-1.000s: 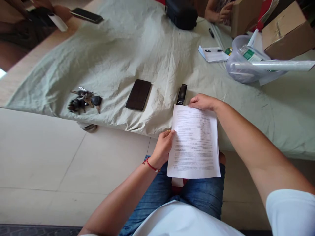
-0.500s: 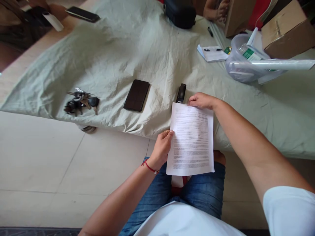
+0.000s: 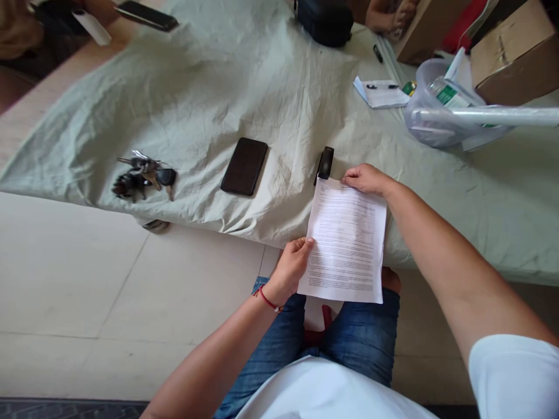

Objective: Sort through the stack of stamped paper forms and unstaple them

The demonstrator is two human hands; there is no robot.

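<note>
I hold a printed sheet of paper [image 3: 347,241] over the near edge of a table draped in a pale green cloth [image 3: 209,99]. My left hand [image 3: 292,265], with a red thread at the wrist, pinches the sheet's left edge. My right hand [image 3: 365,177] grips its top edge. A black stapler [image 3: 325,163] lies on the cloth just beyond the sheet's top left corner. A black phone [image 3: 244,166] lies face down to its left, and a bunch of keys [image 3: 142,177] farther left.
At the far right stand a clear plastic tub [image 3: 437,116], a long clear tube [image 3: 493,115], a cardboard box [image 3: 515,52] and a notepad with a pen [image 3: 381,93]. A black case [image 3: 325,22] and another person's hand [image 3: 391,14] are at the back. Another phone [image 3: 146,16] lies far left.
The sheet has tilted and shifted slightly up toward the stapler, its top left corner now near it. Both hands keep their hold.
</note>
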